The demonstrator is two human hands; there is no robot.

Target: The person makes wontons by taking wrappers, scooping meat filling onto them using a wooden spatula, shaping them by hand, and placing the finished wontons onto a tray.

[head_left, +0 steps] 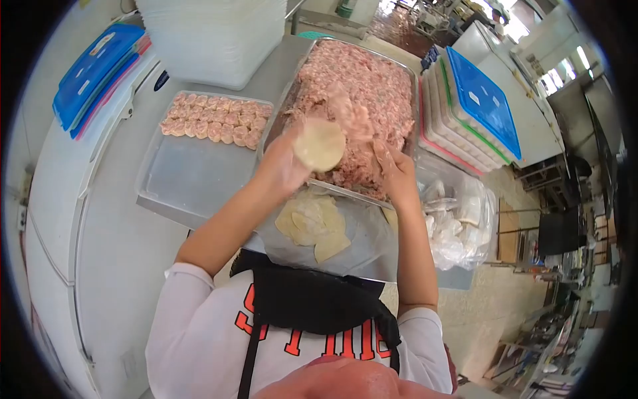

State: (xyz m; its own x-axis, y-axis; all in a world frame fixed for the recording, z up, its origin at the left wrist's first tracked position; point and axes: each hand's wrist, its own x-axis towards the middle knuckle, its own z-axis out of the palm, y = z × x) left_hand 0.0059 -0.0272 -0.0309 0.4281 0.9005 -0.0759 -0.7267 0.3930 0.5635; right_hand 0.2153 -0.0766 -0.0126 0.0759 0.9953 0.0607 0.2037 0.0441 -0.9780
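My left hand [287, 159] holds a round, pale dough wrapper [319, 145] over the near left part of a metal tray [268, 133] heaped with ground meat [359, 76]. At the meat's near right side is my right hand [393, 171], its fingers bent; a blurred, pinkish strip beside them hides what they grip. More flat wrappers [312, 223] lie loosely stacked on a plastic sheet in front of the tray. On the left, rows of small filled dumplings [216, 118] stand at the far end of a translucent tray [179, 174].
Stacked clear containers [212, 40] rise at the back left. Blue lids [100, 66] lean at the far left. Lidded boxes [465, 106] are piled right of the meat tray, with a plastic bag of white packets [458, 216] nearer me.
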